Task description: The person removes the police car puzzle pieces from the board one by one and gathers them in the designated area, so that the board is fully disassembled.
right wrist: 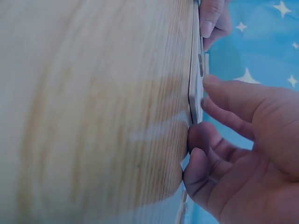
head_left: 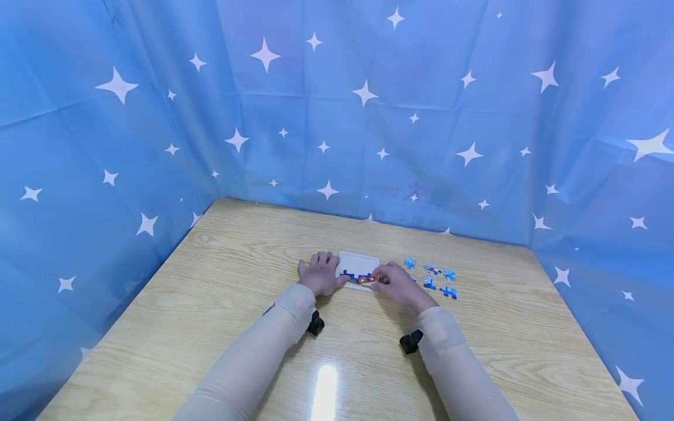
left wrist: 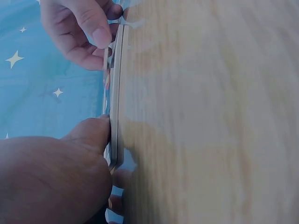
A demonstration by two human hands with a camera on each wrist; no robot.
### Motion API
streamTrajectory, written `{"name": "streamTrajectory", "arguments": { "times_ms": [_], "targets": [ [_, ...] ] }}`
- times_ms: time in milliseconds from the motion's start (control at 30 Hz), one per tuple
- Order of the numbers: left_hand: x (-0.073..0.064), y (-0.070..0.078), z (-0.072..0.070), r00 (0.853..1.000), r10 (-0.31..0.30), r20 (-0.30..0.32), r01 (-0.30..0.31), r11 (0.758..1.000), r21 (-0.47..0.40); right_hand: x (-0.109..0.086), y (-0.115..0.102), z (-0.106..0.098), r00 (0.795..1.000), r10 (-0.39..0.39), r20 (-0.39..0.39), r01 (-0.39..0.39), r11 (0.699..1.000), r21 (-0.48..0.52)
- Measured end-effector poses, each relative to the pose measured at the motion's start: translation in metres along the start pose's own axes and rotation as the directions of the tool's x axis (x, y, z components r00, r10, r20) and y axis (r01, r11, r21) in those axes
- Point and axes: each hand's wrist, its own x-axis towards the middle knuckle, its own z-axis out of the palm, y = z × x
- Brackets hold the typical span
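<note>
A white-framed puzzle board [head_left: 360, 261] lies on the table between the hands, with dark blue and orange pieces [head_left: 362, 279] along its near side. My left hand [head_left: 319, 276] rests at the board's left edge, fingers spread, its thumb [left wrist: 91, 130] touching the board's near corner. Over the board's right near part, my right hand [head_left: 397, 283] pinches a small puzzle piece [left wrist: 106, 55] between thumb and fingers. That piece shows only edge-on in the left wrist view; its picture is mostly hidden by the fingers.
Several loose blue puzzle pieces [head_left: 429, 283] lie on the wooden table [head_left: 253, 280] just right of the right hand. A blue curtain with white stars [head_left: 363, 93] hangs behind the table and along both sides.
</note>
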Motion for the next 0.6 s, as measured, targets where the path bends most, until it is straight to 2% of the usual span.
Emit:
{"name": "streamTrajectory", "arguments": {
  "times_ms": [333,600],
  "targets": [
    [0.0036,-0.0005,0.002,1.0,0.006,0.006,-0.006,1.0,-0.017,-0.0013,-0.0004,-0.0001,0.999,0.043,-0.028,-0.043,0.999,0.014],
    [-0.0003,-0.0024,-0.0019,0.999,0.012,0.032,-0.011,1.0,-0.018,-0.0015,0.001,0.0006,1.0,0.029,-0.011,-0.028,0.999,0.028]
  ]
}}
